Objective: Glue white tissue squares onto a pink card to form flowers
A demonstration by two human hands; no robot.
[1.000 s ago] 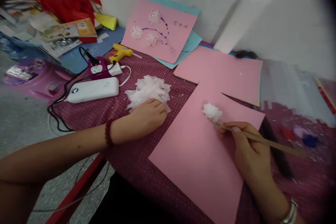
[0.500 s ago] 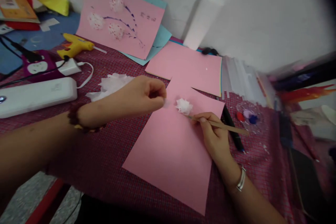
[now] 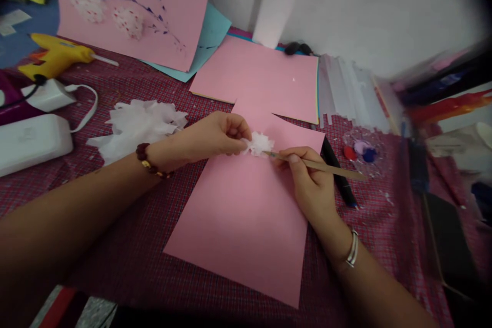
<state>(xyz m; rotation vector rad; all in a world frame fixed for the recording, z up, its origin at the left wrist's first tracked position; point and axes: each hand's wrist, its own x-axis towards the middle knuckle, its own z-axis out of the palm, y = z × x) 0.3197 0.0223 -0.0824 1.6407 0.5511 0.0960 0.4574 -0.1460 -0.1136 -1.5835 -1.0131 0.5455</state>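
A small white paper flower [image 3: 263,142] is sitting on the upper part of a pink sheet [image 3: 238,220], between two hands.
The left hand [image 3: 217,134] is pinching a white scrap [image 3: 245,148] at the flower's left edge, thumb and forefinger drawn together; the right hand [image 3: 313,182] is keeping its fingers curled round a thin stick [image 3: 330,167], whose tip is pointing at the flower's lower right side. White tissue pieces [image 3: 144,119] are lying left of the sheet, and a yellow glue gun [image 3: 59,56] is resting beyond them.

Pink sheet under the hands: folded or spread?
Spread. The pink sheet lies flat on the cloth, both near corners out, no crease in view.
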